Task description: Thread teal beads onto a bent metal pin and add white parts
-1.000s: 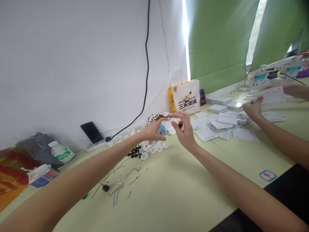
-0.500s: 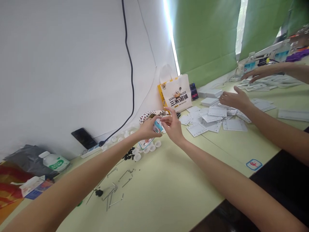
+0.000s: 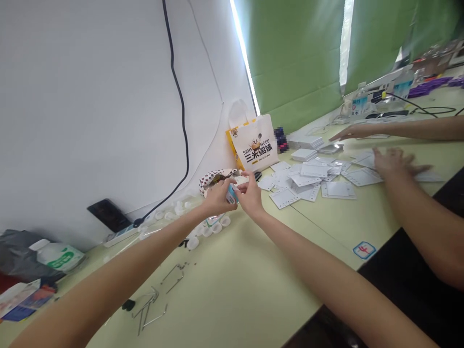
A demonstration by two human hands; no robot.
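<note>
My left hand point(image 3: 217, 198) is closed around a small light-blue and white packet point(image 3: 231, 193), held just above the pale green table point(image 3: 246, 285). My right hand point(image 3: 249, 193) meets it from the right, fingers pinched on the same packet. Below the hands lie several small white round caps point(image 3: 213, 227). A spotted pouch point(image 3: 213, 178) sits just behind my hands, near the wall.
Bent metal wires point(image 3: 154, 304) and small black parts lie near my left forearm. A white and yellow printed bag point(image 3: 253, 142) stands at the wall. White punched cards point(image 3: 311, 179) cover the table right, where another person's hands point(image 3: 393, 162) sort them. A phone point(image 3: 108, 215), power strip and bottle point(image 3: 58, 256) sit left.
The view has swung rightward, shifting everything left in frame. My hands have come closer together on the packet. The other person's hands moved and now lie flatter over the cards.
</note>
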